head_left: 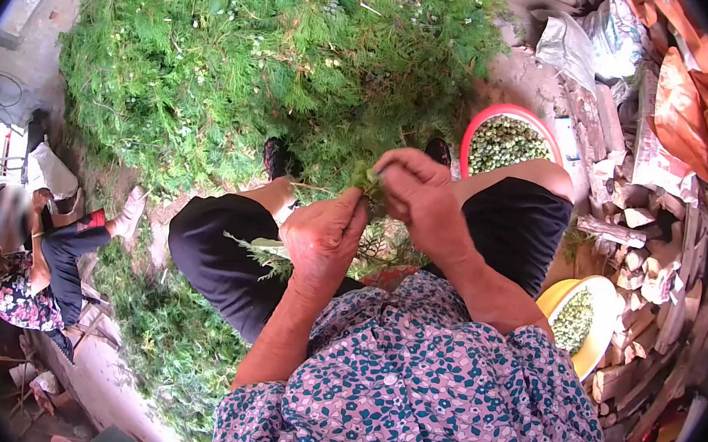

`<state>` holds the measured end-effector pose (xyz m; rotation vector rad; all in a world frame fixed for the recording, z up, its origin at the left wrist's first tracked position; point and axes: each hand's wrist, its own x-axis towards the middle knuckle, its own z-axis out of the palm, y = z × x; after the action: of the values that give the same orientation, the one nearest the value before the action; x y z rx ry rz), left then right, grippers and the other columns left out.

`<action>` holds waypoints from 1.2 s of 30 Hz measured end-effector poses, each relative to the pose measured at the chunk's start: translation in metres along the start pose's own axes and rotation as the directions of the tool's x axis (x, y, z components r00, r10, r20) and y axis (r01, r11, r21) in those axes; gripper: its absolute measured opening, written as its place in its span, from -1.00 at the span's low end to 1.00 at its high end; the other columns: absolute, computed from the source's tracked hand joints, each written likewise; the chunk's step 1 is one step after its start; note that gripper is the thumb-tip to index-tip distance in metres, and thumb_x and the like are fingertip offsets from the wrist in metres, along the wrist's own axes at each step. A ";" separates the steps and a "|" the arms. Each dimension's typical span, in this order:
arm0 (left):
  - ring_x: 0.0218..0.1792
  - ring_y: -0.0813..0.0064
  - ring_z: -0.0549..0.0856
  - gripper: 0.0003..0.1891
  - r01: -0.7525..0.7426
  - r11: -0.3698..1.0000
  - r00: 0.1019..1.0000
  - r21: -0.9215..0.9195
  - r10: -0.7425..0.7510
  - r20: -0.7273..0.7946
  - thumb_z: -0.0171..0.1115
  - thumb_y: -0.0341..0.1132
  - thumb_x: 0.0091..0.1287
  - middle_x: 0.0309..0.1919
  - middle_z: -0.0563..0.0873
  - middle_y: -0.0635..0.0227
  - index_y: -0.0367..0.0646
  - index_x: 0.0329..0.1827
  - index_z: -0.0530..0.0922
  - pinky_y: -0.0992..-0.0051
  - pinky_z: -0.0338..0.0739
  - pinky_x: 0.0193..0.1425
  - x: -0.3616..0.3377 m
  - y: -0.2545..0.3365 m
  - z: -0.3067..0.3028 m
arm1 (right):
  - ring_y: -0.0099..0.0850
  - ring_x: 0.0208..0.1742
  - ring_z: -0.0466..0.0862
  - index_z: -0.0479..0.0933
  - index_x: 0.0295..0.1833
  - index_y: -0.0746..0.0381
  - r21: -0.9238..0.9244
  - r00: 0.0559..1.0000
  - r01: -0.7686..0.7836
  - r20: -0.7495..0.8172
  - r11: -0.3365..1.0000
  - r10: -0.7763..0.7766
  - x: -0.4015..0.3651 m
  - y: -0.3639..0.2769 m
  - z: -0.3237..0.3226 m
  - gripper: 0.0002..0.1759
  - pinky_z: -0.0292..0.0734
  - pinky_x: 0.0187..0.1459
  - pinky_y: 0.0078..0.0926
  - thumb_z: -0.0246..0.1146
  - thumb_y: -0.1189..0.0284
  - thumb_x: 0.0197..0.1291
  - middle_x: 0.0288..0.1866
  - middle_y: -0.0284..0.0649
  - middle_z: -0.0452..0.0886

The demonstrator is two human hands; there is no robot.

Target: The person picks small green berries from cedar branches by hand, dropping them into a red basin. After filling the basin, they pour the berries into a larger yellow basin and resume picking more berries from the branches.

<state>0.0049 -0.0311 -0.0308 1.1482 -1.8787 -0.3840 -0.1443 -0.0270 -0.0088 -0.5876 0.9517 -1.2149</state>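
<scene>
My left hand is closed around a green evergreen sprig, held above my lap between my knees. The leafy top of the sprig sticks out past my thumb, and a feathery end shows below the hand on the left. My right hand is curled at the top of the sprig, its fingers bent in a pinch. What sits between those fingertips is hidden. In front of my feet lies a large heap of cut evergreen branches dotted with pale round cones.
A red-rimmed basin of small green cones stands beyond my right knee. Near my right hip is a yellow basin with more cones. Split firewood is stacked at the right. Another person sits at the left.
</scene>
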 end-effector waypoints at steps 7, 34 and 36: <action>-0.71 0.51 0.48 -0.87 0.081 0.997 0.997 -0.013 -0.081 0.008 0.32 -0.52 -0.02 -0.72 0.50 0.28 -0.23 -0.36 0.62 0.56 0.34 -0.59 -0.005 -0.002 -0.001 | -0.65 -0.64 0.27 0.37 -0.15 0.23 0.105 0.993 -0.003 -0.119 0.994 0.016 0.006 -0.028 -0.001 -0.88 0.13 -0.60 -0.74 0.08 0.50 0.19 -0.55 -0.42 0.35; -0.70 0.52 0.42 -0.80 -0.221 0.959 0.965 0.176 0.189 0.182 0.35 -0.38 -0.05 -0.73 0.39 0.48 -0.09 -0.31 0.61 0.48 0.26 -0.61 -0.009 0.000 -0.013 | -0.62 -0.55 0.41 0.49 -0.23 0.30 -0.050 0.981 -0.169 0.087 0.984 0.172 0.011 -0.026 -0.026 -0.86 0.28 -0.54 -0.68 0.18 0.50 0.08 -0.52 -0.38 0.43; -0.70 0.52 0.42 -0.79 -0.229 0.960 0.962 0.163 0.197 0.191 0.35 -0.38 -0.05 -0.73 0.40 0.49 -0.09 -0.31 0.61 0.48 0.26 -0.61 -0.007 0.000 -0.013 | -0.58 -0.49 0.45 0.52 -0.23 0.32 -0.358 0.982 -0.009 0.173 0.934 0.076 0.012 -0.024 -0.023 -0.83 0.32 -0.48 -0.65 0.21 0.46 0.06 -0.48 -0.37 0.47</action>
<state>0.0166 -0.0228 -0.0272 1.0426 -2.2052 -0.1960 -0.1757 -0.0432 -0.0043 -0.9460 1.0277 -0.9338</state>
